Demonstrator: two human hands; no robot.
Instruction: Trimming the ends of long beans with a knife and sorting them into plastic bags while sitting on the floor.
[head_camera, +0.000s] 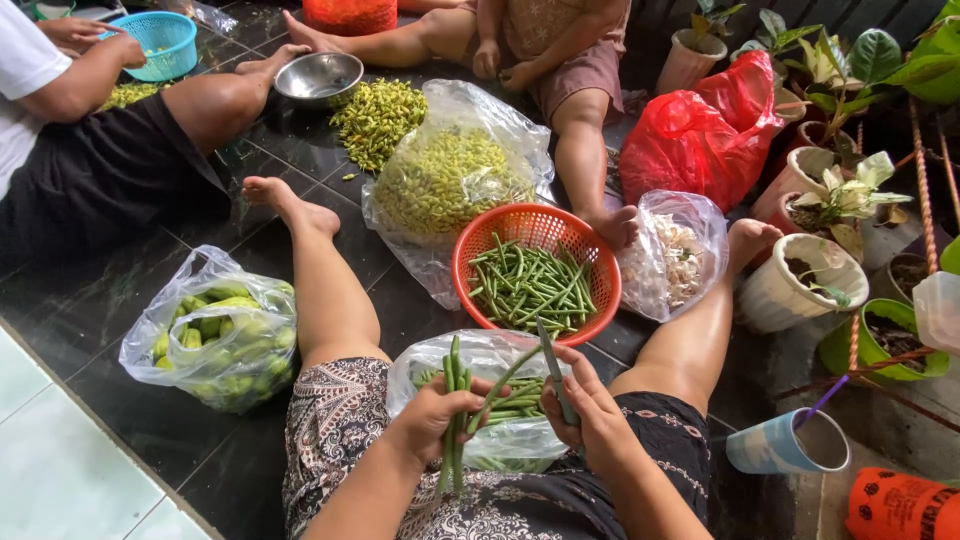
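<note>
Your left hand was closed around a bunch of long beans over the clear bag in your lap, right hand gripped a knife, orange basket just ahead.

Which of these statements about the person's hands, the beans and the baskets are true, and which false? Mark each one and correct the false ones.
1. The left hand grips a bunch of long beans. True.
2. The right hand holds a spoon. False: it holds a knife.
3. The orange basket contains cut green beans. True.
4. The steel bowl is full of beans. False: it looks empty.
5. A red plastic bag lies near the plant pots. True.
</note>
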